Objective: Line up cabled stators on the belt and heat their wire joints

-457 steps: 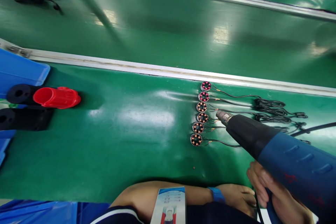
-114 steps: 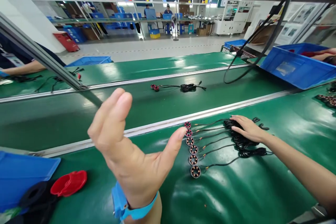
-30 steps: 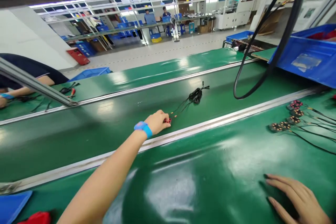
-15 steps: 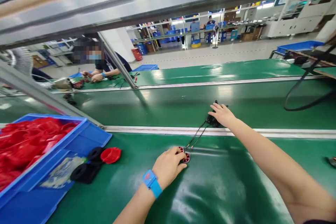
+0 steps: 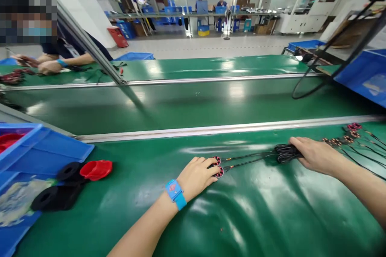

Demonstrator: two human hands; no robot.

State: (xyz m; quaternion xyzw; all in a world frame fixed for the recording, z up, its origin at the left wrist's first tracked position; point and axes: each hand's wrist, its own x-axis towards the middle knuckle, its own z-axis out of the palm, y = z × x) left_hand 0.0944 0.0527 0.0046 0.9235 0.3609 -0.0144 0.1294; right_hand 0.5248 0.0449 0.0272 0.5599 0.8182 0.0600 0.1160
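Note:
My left hand (image 5: 198, 176), with a blue band on its wrist, has its fingertips on two small round red-and-black coil parts (image 5: 219, 172) on the green bench. A thin black lead runs from each part to the right, to a coiled bundle of black cable (image 5: 285, 153). My right hand (image 5: 315, 156) grips the right end of that bundle, its fingers partly hidden. The two leads lie nearly straight between my hands. To the left, a red plastic piece (image 5: 96, 170) lies by black foam-like pieces (image 5: 57, 196).
A blue bin (image 5: 60, 144) with red pieces stands at the left. More coil parts with leads (image 5: 346, 138) lie at the right, below another blue bin (image 5: 364, 76). A conveyor belt (image 5: 196, 104) runs beyond the white rail. A co-worker (image 5: 60, 48) sits across it.
My right hand has brought the cable bundle from over the belt back to the near bench, out to the right. My left hand has stayed at the coil parts. The view has turned right.

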